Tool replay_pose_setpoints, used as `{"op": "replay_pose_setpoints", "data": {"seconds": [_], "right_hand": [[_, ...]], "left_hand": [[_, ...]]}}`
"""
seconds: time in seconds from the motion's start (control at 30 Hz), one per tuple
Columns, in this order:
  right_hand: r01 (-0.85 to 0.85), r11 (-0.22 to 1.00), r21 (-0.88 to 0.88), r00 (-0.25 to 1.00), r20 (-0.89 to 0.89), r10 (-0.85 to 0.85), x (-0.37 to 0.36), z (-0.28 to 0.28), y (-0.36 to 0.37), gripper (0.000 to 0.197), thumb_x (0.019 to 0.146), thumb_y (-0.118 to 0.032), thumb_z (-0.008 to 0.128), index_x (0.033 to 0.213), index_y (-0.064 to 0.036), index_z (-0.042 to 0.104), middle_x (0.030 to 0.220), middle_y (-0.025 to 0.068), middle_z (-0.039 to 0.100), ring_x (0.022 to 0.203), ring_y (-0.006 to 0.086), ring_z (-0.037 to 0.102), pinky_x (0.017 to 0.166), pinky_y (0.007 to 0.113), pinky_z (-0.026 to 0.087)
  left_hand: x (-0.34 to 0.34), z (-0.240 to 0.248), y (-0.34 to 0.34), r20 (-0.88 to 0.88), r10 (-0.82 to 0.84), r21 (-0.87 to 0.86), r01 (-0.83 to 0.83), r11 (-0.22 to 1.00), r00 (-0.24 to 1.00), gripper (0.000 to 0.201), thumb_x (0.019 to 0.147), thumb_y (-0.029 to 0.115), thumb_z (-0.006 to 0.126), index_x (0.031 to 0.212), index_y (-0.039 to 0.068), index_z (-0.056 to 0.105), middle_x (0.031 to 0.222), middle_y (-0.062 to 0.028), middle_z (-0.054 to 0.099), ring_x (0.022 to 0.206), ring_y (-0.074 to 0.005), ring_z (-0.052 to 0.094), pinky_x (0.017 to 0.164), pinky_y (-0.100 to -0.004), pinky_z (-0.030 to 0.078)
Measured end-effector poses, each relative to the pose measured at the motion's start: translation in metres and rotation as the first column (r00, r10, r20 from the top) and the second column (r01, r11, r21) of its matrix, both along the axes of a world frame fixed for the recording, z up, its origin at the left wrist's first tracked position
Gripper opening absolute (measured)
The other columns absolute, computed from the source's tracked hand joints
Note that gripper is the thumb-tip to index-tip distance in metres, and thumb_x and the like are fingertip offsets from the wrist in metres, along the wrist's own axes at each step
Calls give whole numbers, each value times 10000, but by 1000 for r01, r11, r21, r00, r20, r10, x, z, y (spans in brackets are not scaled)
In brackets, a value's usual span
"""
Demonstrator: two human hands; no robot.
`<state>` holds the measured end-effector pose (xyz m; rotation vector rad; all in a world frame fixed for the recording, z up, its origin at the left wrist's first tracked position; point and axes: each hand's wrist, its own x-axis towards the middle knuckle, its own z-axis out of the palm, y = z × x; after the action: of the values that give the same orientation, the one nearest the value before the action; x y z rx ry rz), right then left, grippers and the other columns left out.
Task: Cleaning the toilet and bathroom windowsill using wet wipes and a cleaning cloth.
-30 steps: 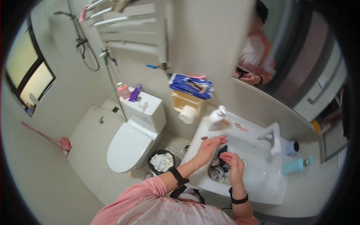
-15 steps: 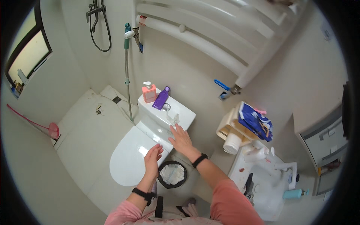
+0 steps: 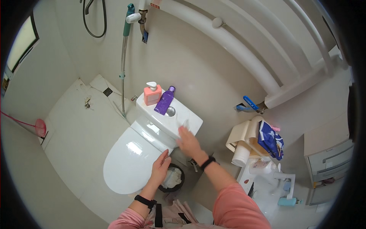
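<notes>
Left fingers [image 3: 163, 157] loosely curled, right fingers [image 3: 183, 133] by crumpled scrap [image 3: 186, 124]

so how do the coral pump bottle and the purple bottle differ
The coral pump bottle is topped by a white pump, while the purple bottle has a purple cap. The coral pump bottle is broad and boxy; the purple bottle is slimmer. The coral pump bottle stands upright, whereas the purple bottle slants in view. Both are on the toilet tank.

The right hand [image 3: 188, 143] is blurred, the scrap [image 3: 185, 124] beside it too smeared to tell, the bin [image 3: 174, 189] partly behind the left hand [image 3: 159, 168], the hose [image 3: 105, 23] cut off above
</notes>
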<state>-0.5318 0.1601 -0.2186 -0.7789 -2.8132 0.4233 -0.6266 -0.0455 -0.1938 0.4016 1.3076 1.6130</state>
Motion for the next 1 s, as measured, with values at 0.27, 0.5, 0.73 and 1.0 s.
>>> {"op": "replay_pose_setpoints", "data": {"seconds": [0.27,0.5,0.73,1.0], "right_hand": [[136,990,-30,970,-198,-139,-20,-7,104,462,882,-122,630,1314,10,529,1402,202,488,1209,357,525,1044,431,420],[54,999,4,918,-393,-48,-30,-27,79,286,867,-38,606,1148,-18,655,1199,159,640,1129,331,568,954,425,471],[-146,923,-357,914,-405,-12,-10,-9,78,252,853,14,558,1025,-77,719,1104,127,688,1045,343,611,942,415,479],[53,998,-37,951,-302,-62,-59,-33,70,405,925,-115,548,1309,12,521,1383,201,504,1310,390,441,1115,522,309]], "left_hand": [[8,8,16,-95,31,-71,-38,997,995,487,988,132,541,1425,-47,422,1444,-197,471,1350,-262,444,1104,-348,358],[25,13,6,-72,132,-166,-142,976,989,473,989,134,544,1410,-54,440,1415,-207,496,1323,-260,470,1105,-344,361],[8,7,36,-37,136,-183,-141,973,990,459,985,164,552,1389,-41,479,1339,-158,574,1256,-210,522,1092,-322,366],[-28,-18,40,-9,107,-145,-107,984,994,456,1000,197,537,1399,-15,483,1347,-133,579,1214,-187,546,1030,-300,396]]}}
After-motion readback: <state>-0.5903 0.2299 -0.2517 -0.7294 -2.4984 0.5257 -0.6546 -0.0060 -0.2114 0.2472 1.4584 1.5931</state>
